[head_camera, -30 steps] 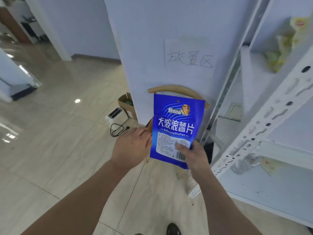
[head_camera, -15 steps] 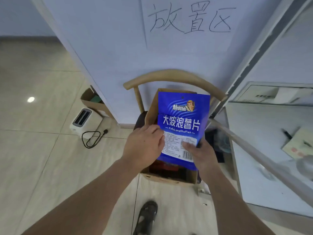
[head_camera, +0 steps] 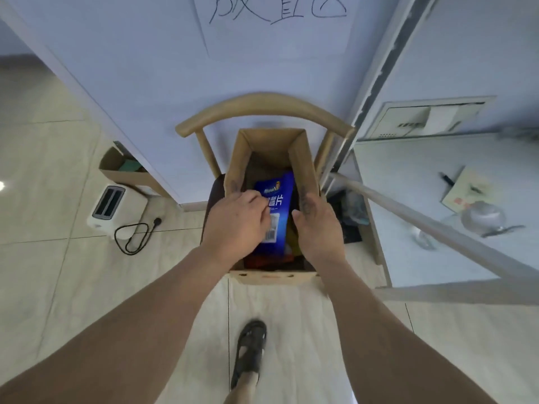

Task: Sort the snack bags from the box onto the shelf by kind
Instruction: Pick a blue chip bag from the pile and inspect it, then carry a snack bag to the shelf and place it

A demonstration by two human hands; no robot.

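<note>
Blue snack bag [head_camera: 275, 211] stands near the centre of the frame, its lower part down inside an open cardboard box [head_camera: 274, 277], white lettering and a barcode panel facing the camera. The left hand [head_camera: 237, 221] lies over the bag's left edge with its fingers [head_camera: 256, 199] curled onto the front of the packet, apparently gripping it. The right hand [head_camera: 318, 228] sits at the bag's right side, fingers bent along the box's right inner wall; whether they pinch the bag or only touch it cannot be told. Darker packets, red and orange, show in the box below the blue one.

The box rests on the dark seat of a wooden chair [head_camera: 268, 107], whose curved backrest arches just above it against a pale wall. A paper sign [head_camera: 277, 24] with handwritten characters is fixed to the wall at the top centre. At middle left, on the tiled floor, a white toaster [head_camera: 112, 205] lies with its black cord coiled beside it, next to a second small carton [head_camera: 122, 170]. A white shelf [head_camera: 423, 199] fills the right side, carrying a pen and a card. A sandalled foot [head_camera: 250, 351] shows at bottom centre.
</note>
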